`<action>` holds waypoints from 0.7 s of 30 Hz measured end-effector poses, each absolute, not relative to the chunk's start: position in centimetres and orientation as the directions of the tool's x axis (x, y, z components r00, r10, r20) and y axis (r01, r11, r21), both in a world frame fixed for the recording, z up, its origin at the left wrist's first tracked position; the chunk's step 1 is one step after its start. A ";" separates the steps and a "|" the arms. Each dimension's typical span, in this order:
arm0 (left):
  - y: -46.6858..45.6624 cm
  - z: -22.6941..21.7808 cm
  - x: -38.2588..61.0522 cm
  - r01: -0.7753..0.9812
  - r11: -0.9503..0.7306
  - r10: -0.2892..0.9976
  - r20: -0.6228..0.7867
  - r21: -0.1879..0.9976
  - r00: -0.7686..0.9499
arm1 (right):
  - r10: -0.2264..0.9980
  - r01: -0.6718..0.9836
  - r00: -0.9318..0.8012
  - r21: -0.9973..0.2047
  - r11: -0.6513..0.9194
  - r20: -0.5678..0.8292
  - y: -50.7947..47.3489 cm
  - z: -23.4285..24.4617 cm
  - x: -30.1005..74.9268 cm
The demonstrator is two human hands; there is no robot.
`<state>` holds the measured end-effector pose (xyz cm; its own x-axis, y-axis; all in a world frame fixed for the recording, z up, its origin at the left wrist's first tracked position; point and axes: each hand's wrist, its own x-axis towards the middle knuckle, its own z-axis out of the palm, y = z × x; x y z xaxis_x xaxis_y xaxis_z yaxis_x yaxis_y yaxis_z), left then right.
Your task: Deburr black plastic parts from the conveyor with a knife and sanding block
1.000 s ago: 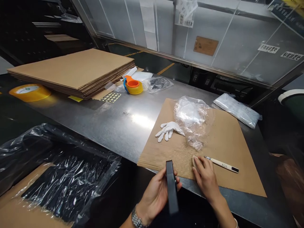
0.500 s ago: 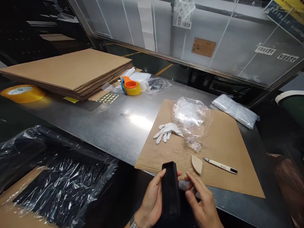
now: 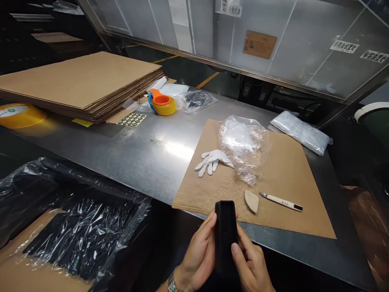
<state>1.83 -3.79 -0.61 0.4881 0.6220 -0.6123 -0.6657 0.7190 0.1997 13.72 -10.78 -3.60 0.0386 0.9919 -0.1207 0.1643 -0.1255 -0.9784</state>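
Observation:
Between my two hands is a long black tray-like case (image 3: 225, 235) with a raised rim and a hollow face turned toward me. My left hand (image 3: 197, 253) grips its left side, thumb along the edge. On the other side, my right hand (image 3: 251, 257) has closed on it too, its thumb at the right rim. The case's lower end fades into dark shadow. Just beyond it, a beige wedge-shaped piece (image 3: 251, 201) and a craft knife (image 3: 281, 201) marked A26 lie on a cardboard sheet (image 3: 291, 170).
A white glove (image 3: 212, 161) and crumpled clear plastic bag (image 3: 241, 142) lie on the cardboard. Flat cardboard (image 3: 82, 81) is stacked at left, near an orange tape dispenser (image 3: 162, 103). Plastic-wrapped black pieces (image 3: 82, 235) sit lower left. A wrapped white packet (image 3: 300, 132) lies at right.
My right hand has come in from beside the black case and now holds its right side. The case sits a little further right and more upright in view. The camera has tilted slightly down.

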 end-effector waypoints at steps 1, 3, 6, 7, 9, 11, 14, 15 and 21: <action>-3.8 -0.6 1.8 -0.661 0.726 0.612 -0.618 0.192 0.493 | 0.995 0.176 0.016 -0.979 -0.103 -0.102 -10.7 -3.5 13.8; -3.9 -0.5 1.8 -0.642 0.748 0.582 -0.633 0.171 0.510 | 0.998 0.223 -0.032 -0.974 -0.049 -0.057 -10.6 -3.3 13.9; -3.9 -0.4 1.9 -0.618 0.771 0.549 -0.653 0.153 0.523 | 0.997 0.273 -0.073 -0.962 0.004 -0.017 -10.5 -3.2 14.2; -3.9 -0.4 1.9 -0.619 0.770 0.549 -0.656 0.155 0.518 | 0.997 0.280 -0.077 -0.960 0.011 -0.011 -10.5 -3.2 14.3; -3.8 -0.3 2.0 -0.618 0.771 0.544 -0.664 0.154 0.513 | 0.996 0.292 -0.089 -0.956 0.017 -0.010 -10.5 -3.1 14.4; -3.8 -0.2 2.0 -0.614 0.774 0.536 -0.674 0.154 0.508 | 0.995 0.305 -0.101 -0.952 0.026 -0.005 -10.4 -3.0 14.3; -3.7 -0.2 2.1 -0.614 0.775 0.530 -0.682 0.149 0.504 | 0.994 0.343 -0.110 -0.938 0.047 0.010 -10.6 -3.1 14.2; -3.7 -0.2 2.1 -0.613 0.778 0.524 -0.681 0.139 0.511 | 0.994 0.369 -0.106 -0.928 0.057 0.019 -10.6 -3.2 14.3; -3.4 -0.5 1.4 -0.575 0.798 0.532 -0.660 0.182 0.530 | 0.931 0.794 0.224 -0.608 -0.002 0.289 -8.7 -4.6 19.6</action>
<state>1.42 -3.42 -0.55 0.5301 0.5323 -0.6601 -0.5748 0.7979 0.1817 19.61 -8.67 -4.57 0.2240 0.9306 0.2895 0.7941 -0.0021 -0.6078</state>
